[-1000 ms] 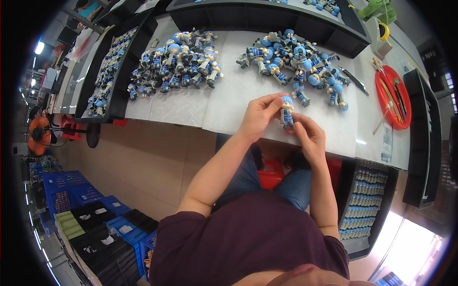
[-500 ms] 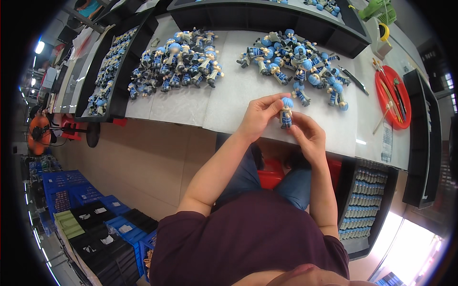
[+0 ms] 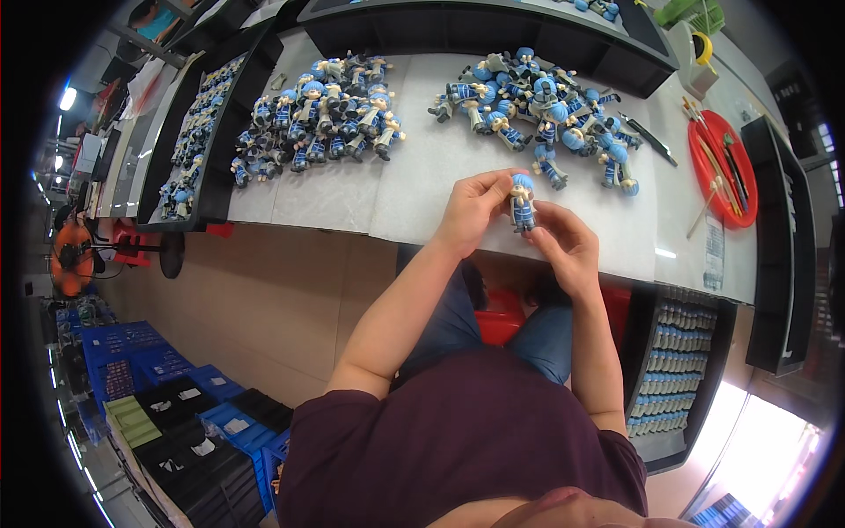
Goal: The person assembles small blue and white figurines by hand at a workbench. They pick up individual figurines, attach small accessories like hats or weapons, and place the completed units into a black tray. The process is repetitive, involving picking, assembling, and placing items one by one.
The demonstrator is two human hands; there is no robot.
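Note:
Between my two hands, just above the table's front edge, I hold a small blue-haired figurine upright. My left hand pinches it by the head and upper side. The fingers of my right hand close on its lower side near the legs. Beyond my hands lies a loose heap of similar figurines in blue and grey. One single figurine lies at the near edge of that heap, close to my fingers. Further left is a second heap of figurines.
A black tray of figurines stands at the left, and a long black tray along the back. At right are a red dish with brushes, a black pen-like tool, and a tray with rows of figurines below the table.
The figurine has turned in my fingers, so more of its front shows. Both hands stay in nearly the same place. The view has shifted slightly.

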